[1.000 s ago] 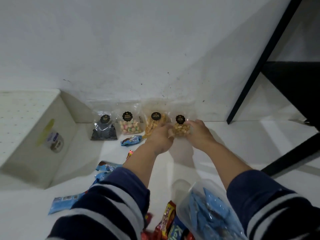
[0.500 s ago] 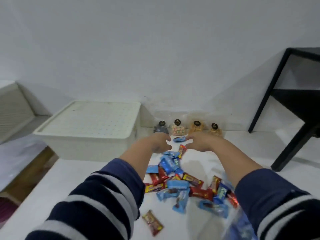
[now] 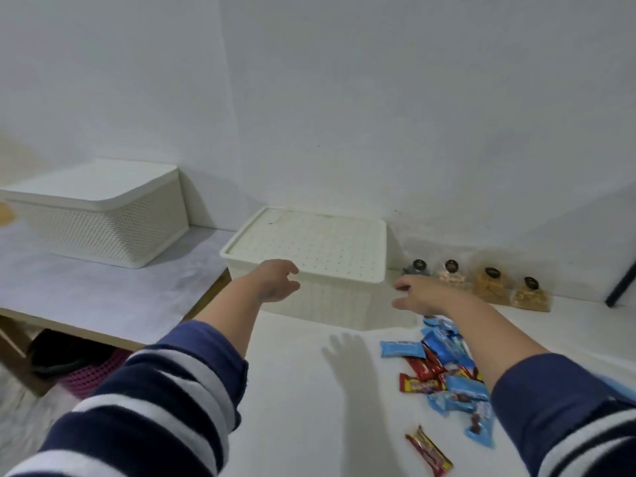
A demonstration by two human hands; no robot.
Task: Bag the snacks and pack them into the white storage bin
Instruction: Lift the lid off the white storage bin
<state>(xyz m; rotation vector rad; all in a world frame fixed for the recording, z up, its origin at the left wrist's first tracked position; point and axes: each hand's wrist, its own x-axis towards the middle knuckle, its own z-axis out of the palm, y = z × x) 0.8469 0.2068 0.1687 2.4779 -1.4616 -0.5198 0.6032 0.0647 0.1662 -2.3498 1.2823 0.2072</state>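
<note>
**Both hands closing in on the lidded bin**

Farthest out past my left fingers sits a second lidded bin (image 3: 103, 215) on the lower side surface; I leave that one alone. My left hand (image 3: 275, 281) hangs just short of the near left corner of the white storage bin (image 3: 309, 249), fingers (image 3: 290, 270) loosely curled and apart, holding nothing. The bin stands on the desk (image 3: 309, 407) directly ahead, its dotted lid (image 3: 309, 241) on. My right hand (image 3: 418, 294) hovers at the bin's near right corner, fingers spread and empty.

My read: the lid has to come off first. I'd hook both sets of fingers under the lid's lip at opposite corners and lift evenly, so the light bin doesn't tip or slide.

Just beyond my right fingers, four clear snack bags (image 3: 481, 284) lean against the wall. Below that wrist lies a loose pile of wrapped snacks (image 3: 444, 370); I'd set the lid down away from them.
</note>
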